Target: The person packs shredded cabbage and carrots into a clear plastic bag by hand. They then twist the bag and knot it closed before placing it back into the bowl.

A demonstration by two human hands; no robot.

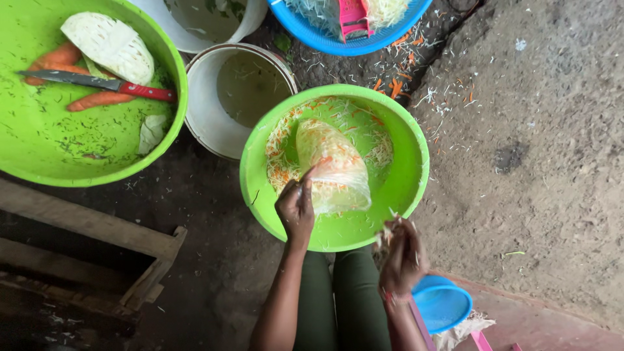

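Note:
My left hand [296, 207] grips the open edge of a clear plastic bag [333, 166] filled with shredded cabbage and carrot. The bag lies inside a green basin [409, 182] that holds more loose shreds along its far and left sides. My right hand [400, 255] hovers at the basin's near rim, fingers closed around a pinch of shredded vegetables.
A larger green basin [39, 149] at the left holds a cabbage half [110, 45], carrots [97, 101] and a red-handled knife [97, 83]. A white bucket [214, 123] of water stands between the basins. A blue basin [325, 40] sits at the top, a blue lid [442, 304] by my right wrist, wooden planks [84, 227] at the left.

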